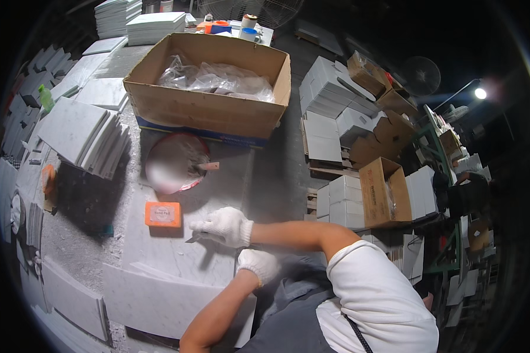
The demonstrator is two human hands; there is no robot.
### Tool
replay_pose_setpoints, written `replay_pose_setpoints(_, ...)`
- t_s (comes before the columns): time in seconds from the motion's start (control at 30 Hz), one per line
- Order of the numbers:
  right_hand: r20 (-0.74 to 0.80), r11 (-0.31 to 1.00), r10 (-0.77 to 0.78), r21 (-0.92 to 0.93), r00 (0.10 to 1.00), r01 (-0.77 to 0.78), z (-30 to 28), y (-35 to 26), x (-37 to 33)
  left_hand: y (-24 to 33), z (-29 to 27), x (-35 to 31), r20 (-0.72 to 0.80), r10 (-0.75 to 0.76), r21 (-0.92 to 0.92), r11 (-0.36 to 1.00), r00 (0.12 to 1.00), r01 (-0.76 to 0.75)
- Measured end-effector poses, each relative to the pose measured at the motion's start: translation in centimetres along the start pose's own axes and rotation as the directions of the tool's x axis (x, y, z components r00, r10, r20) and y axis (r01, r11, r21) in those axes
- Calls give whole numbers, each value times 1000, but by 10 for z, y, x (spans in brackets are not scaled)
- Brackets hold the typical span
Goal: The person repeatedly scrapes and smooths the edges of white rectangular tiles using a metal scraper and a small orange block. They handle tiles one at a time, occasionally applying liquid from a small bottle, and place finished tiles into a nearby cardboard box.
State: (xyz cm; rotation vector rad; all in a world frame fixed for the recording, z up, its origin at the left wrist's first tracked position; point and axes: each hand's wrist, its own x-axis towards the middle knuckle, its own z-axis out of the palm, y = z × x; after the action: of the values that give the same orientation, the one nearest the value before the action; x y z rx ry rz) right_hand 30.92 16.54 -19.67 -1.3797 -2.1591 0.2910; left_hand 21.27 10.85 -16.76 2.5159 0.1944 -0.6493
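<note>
My right hand point(224, 226), in a white knit glove, is closed round a thin flat metal blade point(192, 239), of which only a short end shows below the fingers. Under it lies a pale marble slab point(165, 256). My left hand point(259, 265), gloved the same way, is close to my grey apron at the near edge of the slab; its fingers are hidden. An orange hand pad block point(162, 214) sits left of the right hand. Beyond it is a round red-rimmed bowl point(176, 163) of whitish material, with a putty knife point(208, 166) resting in it, its handle over the rim.
An open cardboard box point(206, 112) holding clear plastic stands behind the bowl. Stacks of marble tiles point(82, 138) occupy the left, and another tile point(176, 300) stands on edge nearest me. More boxes point(386, 191) and tile stacks line the floor to the right.
</note>
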Motion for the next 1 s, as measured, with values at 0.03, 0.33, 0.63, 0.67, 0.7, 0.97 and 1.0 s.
replay_pose_setpoints(0.03,-46,1000,-25,1,999,25,0,-1,0,0,1,0,-15,9,22,1000,1000,-9)
replay_pose_setpoints(0.33,-9,999,32,-32,999,-32,0,-4,1,-3,19,6,9,129,186,974,992,-128)
replay_pose_setpoints(0.63,73,989,149,-31,986,-147,-2,-10,-1,6,33,13,131,165,272,942,977,-196)
replay_pose_setpoints(0.67,78,986,157,-60,985,-153,-2,-10,-2,6,33,13,159,176,298,929,971,-217)
replay_pose_setpoints(0.7,48,990,133,-63,990,-129,-2,-10,-2,4,34,11,121,182,282,936,976,-210)
replay_pose_setpoints(0.97,90,987,158,-14,983,-157,-9,-12,-3,-7,36,10,72,144,236,959,987,-157)
replay_pose_setpoints(1.0,47,991,135,5,990,-135,-9,-12,-4,-6,33,10,116,155,256,950,981,-181)
